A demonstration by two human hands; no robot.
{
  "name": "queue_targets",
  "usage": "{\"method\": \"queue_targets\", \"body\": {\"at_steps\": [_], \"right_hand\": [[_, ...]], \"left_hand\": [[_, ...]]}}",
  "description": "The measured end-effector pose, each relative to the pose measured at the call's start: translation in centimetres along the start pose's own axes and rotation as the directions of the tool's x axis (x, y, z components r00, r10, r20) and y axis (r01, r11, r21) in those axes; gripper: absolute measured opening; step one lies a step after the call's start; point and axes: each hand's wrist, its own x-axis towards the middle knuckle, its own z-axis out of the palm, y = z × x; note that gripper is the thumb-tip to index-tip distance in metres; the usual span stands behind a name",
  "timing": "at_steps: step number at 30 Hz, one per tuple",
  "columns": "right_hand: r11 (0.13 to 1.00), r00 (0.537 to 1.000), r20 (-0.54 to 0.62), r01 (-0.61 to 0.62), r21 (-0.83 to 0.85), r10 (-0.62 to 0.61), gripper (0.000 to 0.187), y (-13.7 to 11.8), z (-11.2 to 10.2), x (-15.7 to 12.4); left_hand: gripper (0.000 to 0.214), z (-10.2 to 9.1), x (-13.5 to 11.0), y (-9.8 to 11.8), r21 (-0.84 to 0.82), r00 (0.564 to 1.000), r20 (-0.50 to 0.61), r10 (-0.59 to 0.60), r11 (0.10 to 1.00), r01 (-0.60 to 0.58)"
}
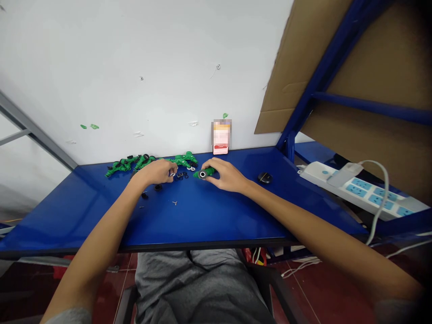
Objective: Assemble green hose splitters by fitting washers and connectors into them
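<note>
My right hand rests on the blue table and grips a green plastic fitting whose round black-and-white end faces me. My left hand lies just left of it, fingers curled in a pinch on a small white ring. Between and behind the hands lie small black rings. A row of more green fittings lies along the back of the table, behind my left hand.
A small screw and black washers lie near my left forearm. A black round object sits right of my right hand. A white power strip with a cable lies at far right. Cardboard leans on a blue shelf frame.
</note>
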Motion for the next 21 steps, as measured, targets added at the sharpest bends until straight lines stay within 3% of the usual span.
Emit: {"method": "queue_targets", "body": {"at_steps": [21], "right_hand": [[1.0, 1.0, -0.008, 0.023, 0.001, -0.023, 0.016, 0.06, 0.04, -0.02]], "left_hand": [[0.022, -0.61, -0.31, 1.03, 0.009, 1.0, 0.006, -0.002, 1.0, 0.002]]}}
